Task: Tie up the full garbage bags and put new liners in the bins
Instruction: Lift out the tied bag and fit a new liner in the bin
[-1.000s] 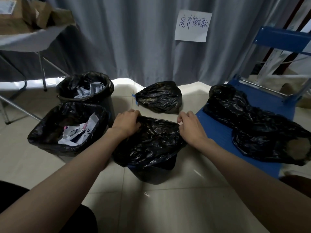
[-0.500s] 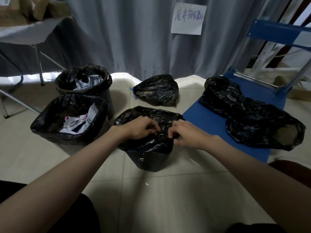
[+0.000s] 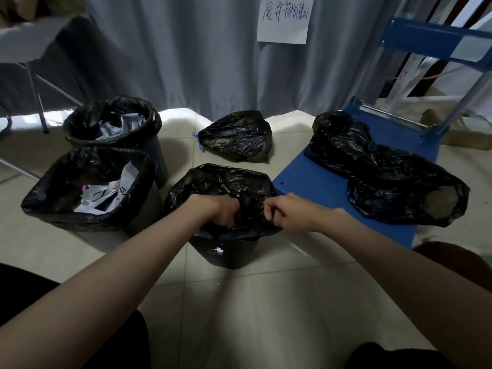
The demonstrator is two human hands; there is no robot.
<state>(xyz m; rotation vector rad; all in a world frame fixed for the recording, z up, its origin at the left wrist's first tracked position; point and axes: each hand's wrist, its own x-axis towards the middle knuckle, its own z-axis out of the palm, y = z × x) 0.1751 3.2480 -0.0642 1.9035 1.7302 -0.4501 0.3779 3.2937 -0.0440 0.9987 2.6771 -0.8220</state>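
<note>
A small dark bin (image 3: 226,255) stands on the tiled floor in front of me, lined with a crumpled black bag (image 3: 221,182). My left hand (image 3: 222,210) reaches down into the bag's mouth, its fingers curled in the plastic. My right hand (image 3: 286,213) pinches the bag's near right rim. To the left stand two more bins with black liners, a square one (image 3: 64,198) and a round one (image 3: 114,121), both holding crumpled paper.
A tied black bag (image 3: 237,137) lies on the floor behind the middle bin. Two more filled black bags (image 3: 383,169) lie on a blue platform cart (image 3: 319,187) at the right. A grey curtain hangs behind, a folding table stands at far left.
Both hands came in from the bag's outer edges toward its middle and pulled nearer to me. The left hand has dipped into the bag's opening.
</note>
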